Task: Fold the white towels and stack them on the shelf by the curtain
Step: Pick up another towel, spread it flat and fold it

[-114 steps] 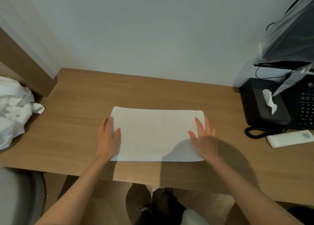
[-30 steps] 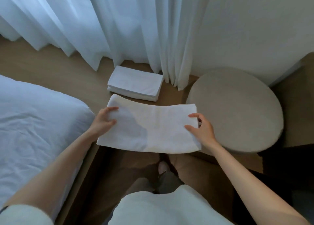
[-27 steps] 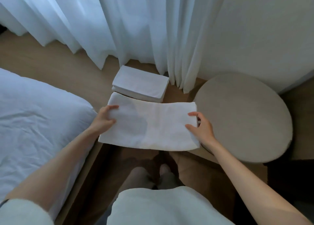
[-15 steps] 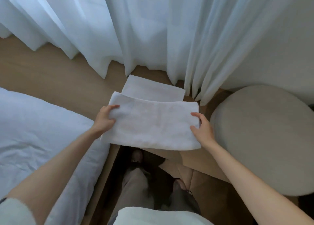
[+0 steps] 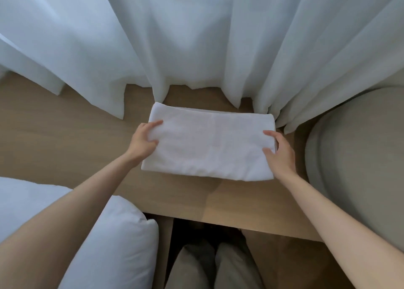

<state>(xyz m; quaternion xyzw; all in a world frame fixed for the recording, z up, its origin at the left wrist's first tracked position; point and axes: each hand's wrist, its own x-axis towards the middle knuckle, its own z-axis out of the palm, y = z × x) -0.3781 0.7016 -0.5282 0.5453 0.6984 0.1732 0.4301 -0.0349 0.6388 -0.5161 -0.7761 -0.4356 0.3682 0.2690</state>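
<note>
A folded white towel (image 5: 209, 144) lies flat over the stack of folded towels on the wooden shelf (image 5: 65, 140), just in front of the white curtain (image 5: 196, 37). Only a thin edge of the stack (image 5: 273, 122) shows, at the right end. My left hand (image 5: 143, 141) grips the towel's left end, thumb on top. My right hand (image 5: 278, 151) holds the right end the same way.
A round grey stool (image 5: 358, 157) stands close on the right. A white pillow on the bed (image 5: 98, 234) fills the lower left. The shelf's front edge (image 5: 240, 223) runs above my legs.
I carried the folded towel from the desk to the shelf, leaned in, and lowered it onto the stack, which it now covers almost entirely.
</note>
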